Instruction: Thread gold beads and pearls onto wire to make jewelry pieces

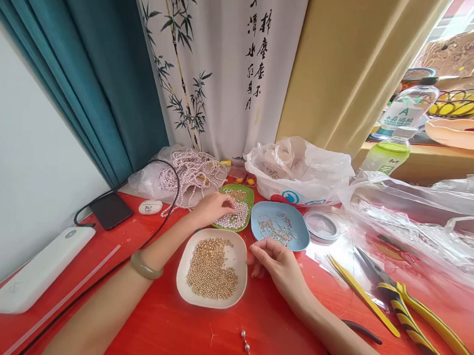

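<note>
My left hand (pixel 214 208), a bangle (pixel 146 265) on its wrist, reaches over the green plate (pixel 252 195). Its fingertips are pressed together at the pale pink pearl beads (pixel 238 216); whatever they pinch is too small to make out. My right hand (pixel 274 257) is closed in a pinch between the white plate (pixel 182 289) and the blue plate (pixel 302 232); what lies in its fingers cannot be made out. Small gold beads (pixel 212 269) fill much of the white plate. Thin metal pieces (pixel 280 229) lie in the blue one. A short beaded wire (pixel 246 347) rests near the front.
On the right lie long-nose pliers (pixel 398 294), yellow tweezers (pixel 364 295) and plastic bags (pixel 411 220). A bag-lined tub (pixel 301 171) and bead strands (pixel 193 172) stand behind. A phone (pixel 110 211), white power bank (pixel 41 270) and black cable (pixel 115 266) lie left.
</note>
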The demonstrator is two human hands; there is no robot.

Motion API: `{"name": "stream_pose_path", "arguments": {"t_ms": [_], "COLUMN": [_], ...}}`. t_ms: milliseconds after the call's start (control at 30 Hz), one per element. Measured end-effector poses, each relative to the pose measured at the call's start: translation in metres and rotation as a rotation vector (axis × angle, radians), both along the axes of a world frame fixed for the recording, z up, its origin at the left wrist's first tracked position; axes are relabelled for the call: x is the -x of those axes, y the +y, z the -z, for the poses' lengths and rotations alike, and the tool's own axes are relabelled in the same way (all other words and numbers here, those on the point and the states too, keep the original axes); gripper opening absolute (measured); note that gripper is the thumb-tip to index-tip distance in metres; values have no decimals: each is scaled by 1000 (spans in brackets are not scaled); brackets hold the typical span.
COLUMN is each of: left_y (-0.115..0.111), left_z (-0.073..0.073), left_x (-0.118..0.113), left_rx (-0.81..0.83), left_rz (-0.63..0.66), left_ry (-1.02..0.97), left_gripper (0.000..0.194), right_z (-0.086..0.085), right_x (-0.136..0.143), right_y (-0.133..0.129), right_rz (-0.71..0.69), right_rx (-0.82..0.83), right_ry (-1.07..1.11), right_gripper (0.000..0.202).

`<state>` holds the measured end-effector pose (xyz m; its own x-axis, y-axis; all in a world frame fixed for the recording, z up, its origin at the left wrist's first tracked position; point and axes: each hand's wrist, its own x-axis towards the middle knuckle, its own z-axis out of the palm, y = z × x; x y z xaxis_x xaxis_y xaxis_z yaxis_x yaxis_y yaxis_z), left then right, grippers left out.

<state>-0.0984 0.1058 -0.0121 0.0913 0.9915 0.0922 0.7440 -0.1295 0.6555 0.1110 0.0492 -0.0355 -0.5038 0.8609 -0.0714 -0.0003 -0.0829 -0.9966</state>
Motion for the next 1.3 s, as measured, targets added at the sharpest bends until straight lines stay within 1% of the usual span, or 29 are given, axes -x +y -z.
{"name": "stream_pose_path", "arguments": {"t_ms": [133,233,367,533,667,800,1067,1300], "left_y": [-4,-12,-23,-29,-28,-27,-27,-28], "left_z": [-2,-6,-9,-6,-2,0,-3,-5], "left_x": [-4,-13,-28,-40,-42,-41,-42,-43], "left_rx": [117,232,372,504,543,546,527,512], "left_rz": [0,36,98,113,95,81,59,72], "left_ry": [-260,-451,-663,-820,-889,-921,-885,-862], "left_gripper": [24,32,27,20,17,14,12,9], "right_z": [-1,-3,-6,-6,-5,-7,-8,-11], "right_x": [-1,-2,-2,-2,-2,-4,-4,-4], "right_y": [-1,-2,-3,-3,-3,-3,-4,-4], "right_rz": [14,41,78,107,114,122,133,146], "right_rx": [-7,-13,-18,-10,-2,3,12,24], "right_ry": [3,10,16,22,35,50,61,66], "right_gripper": [24,23,22,20,19,19,19,17]}}
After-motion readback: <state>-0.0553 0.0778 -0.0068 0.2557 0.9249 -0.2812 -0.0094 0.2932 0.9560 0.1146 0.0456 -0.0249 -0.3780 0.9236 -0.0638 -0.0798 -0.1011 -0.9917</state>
